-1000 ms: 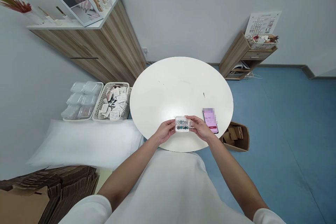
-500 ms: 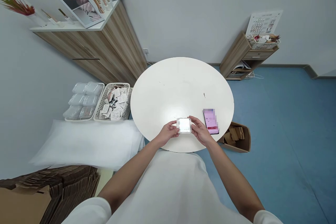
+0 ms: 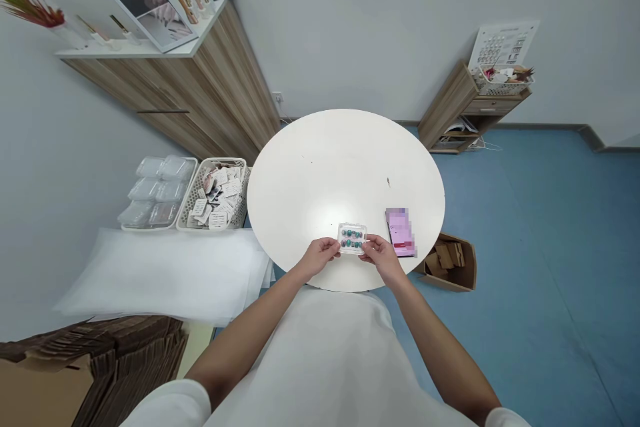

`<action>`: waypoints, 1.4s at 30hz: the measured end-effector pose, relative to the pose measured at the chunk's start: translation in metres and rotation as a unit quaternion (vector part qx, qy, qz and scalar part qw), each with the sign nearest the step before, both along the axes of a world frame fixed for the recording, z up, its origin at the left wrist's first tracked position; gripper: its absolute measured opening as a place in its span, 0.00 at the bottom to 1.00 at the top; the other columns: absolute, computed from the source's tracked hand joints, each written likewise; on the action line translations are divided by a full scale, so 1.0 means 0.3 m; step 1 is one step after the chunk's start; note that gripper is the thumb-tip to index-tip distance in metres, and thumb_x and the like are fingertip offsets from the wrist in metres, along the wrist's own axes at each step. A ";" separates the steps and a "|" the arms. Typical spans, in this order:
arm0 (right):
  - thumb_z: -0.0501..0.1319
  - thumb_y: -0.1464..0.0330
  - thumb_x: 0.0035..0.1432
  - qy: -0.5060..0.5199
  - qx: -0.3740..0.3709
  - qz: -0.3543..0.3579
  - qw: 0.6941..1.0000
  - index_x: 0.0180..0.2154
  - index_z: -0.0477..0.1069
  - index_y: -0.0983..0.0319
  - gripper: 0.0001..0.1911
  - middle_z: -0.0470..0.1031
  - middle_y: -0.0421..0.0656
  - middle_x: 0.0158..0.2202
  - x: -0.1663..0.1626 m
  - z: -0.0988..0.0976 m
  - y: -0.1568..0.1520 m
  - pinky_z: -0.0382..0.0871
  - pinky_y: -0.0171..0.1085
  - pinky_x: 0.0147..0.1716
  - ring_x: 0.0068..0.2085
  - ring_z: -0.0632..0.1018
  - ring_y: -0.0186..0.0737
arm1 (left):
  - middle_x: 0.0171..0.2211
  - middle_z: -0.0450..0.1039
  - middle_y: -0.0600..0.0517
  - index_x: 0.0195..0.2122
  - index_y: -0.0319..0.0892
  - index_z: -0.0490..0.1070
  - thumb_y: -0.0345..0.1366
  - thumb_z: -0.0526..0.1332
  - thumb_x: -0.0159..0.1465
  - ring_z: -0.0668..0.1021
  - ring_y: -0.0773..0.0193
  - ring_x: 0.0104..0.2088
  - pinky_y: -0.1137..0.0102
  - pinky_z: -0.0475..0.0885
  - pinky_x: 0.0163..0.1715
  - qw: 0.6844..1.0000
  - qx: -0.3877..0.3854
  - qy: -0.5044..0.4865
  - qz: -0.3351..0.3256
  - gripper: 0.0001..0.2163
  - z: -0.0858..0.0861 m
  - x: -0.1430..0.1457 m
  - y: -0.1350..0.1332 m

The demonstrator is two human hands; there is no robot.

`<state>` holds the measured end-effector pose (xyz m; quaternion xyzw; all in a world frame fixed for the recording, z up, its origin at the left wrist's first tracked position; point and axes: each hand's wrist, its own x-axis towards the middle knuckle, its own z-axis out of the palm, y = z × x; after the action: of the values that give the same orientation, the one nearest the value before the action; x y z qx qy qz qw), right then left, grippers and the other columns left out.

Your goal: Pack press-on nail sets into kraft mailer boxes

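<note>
A small clear plastic box (image 3: 353, 237) with several green and dark press-on nails inside rests over the near part of the round white table (image 3: 345, 167). My left hand (image 3: 323, 255) pinches its near left corner. My right hand (image 3: 380, 253) pinches its near right corner. Both hands have their fingers closed on the box. A phone (image 3: 401, 232) with a pink screen lies on the table just right of my right hand.
Left of the table stand a white basket of small packets (image 3: 216, 195) and a tray of clear boxes (image 3: 156, 191), with white foam sheets (image 3: 160, 273) in front. Flattened cardboard (image 3: 75, 360) lies at lower left. An open cardboard box (image 3: 450, 260) sits on the blue floor at right.
The box was turned in my hands: it showed a glaring plain face half a second ago and now shows the nails again. Both hands have shifted slightly nearer to me.
</note>
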<state>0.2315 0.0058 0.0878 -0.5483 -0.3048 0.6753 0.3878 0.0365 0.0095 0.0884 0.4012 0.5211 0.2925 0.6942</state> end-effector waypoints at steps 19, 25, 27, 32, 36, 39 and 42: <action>0.65 0.57 0.38 -0.013 0.016 0.019 1.000 0.40 0.63 0.58 0.26 0.69 0.35 0.23 -0.019 0.013 0.012 0.70 0.41 0.34 0.26 0.74 0.34 | 0.52 0.61 0.47 0.55 0.49 0.56 0.44 0.68 0.42 0.71 0.55 0.44 0.60 0.65 0.44 0.948 0.244 0.198 -0.036 0.38 0.061 -0.051 0.023; 0.65 0.56 0.40 -0.020 0.016 0.041 0.999 0.37 0.60 0.58 0.23 0.68 0.34 0.24 -0.029 0.024 0.008 0.70 0.41 0.35 0.26 0.73 0.33 | 0.53 0.61 0.47 0.51 0.49 0.61 0.39 0.69 0.42 0.66 0.53 0.52 0.59 0.61 0.50 0.901 0.355 0.224 -0.108 0.33 0.081 -0.079 0.047; 0.65 0.57 0.40 -0.013 0.020 0.047 0.999 0.34 0.60 0.58 0.21 0.67 0.34 0.24 -0.039 0.022 0.011 0.70 0.40 0.35 0.27 0.72 0.32 | 0.52 0.63 0.47 0.49 0.49 0.63 0.38 0.69 0.43 0.66 0.53 0.51 0.58 0.61 0.50 0.894 0.365 0.230 -0.121 0.30 0.068 -0.085 0.052; 0.63 0.57 0.43 -0.020 0.050 0.091 0.994 0.31 0.60 0.59 0.17 0.65 0.36 0.27 -0.071 0.027 0.029 0.69 0.39 0.34 0.29 0.70 0.31 | 0.50 0.66 0.46 0.46 0.47 0.65 0.36 0.67 0.44 0.68 0.53 0.49 0.59 0.61 0.49 0.889 0.372 0.236 -0.124 0.26 0.055 -0.115 0.068; 0.62 0.58 0.45 -0.107 0.095 0.138 0.980 0.34 0.62 0.59 0.16 0.67 0.38 0.30 -0.083 0.050 0.053 0.67 0.40 0.37 0.32 0.70 0.34 | 0.48 0.68 0.47 0.44 0.47 0.67 0.37 0.67 0.43 0.69 0.53 0.48 0.59 0.61 0.49 0.894 0.370 0.232 -0.103 0.25 0.072 -0.152 0.087; 0.65 0.62 0.41 -0.161 0.145 0.182 0.959 0.41 0.62 0.57 0.23 0.66 0.42 0.44 -0.096 0.076 0.080 0.67 0.42 0.42 0.37 0.71 0.35 | 0.48 0.68 0.48 0.44 0.47 0.67 0.37 0.67 0.42 0.69 0.54 0.48 0.60 0.61 0.50 0.908 0.344 0.222 -0.086 0.25 0.080 -0.185 0.102; 0.66 0.64 0.37 -0.178 0.202 0.247 0.931 0.45 0.61 0.53 0.30 0.52 0.43 0.57 -0.129 0.094 0.115 0.67 0.43 0.43 0.41 0.70 0.37 | 0.48 0.68 0.48 0.44 0.46 0.67 0.37 0.66 0.43 0.68 0.54 0.49 0.60 0.61 0.51 0.914 0.335 0.215 -0.080 0.25 0.075 -0.224 0.114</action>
<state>0.1927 0.0402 0.1160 -0.4770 -0.6245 0.5653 0.2509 -0.0306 0.0436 0.1108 0.7038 0.4954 0.2998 0.4115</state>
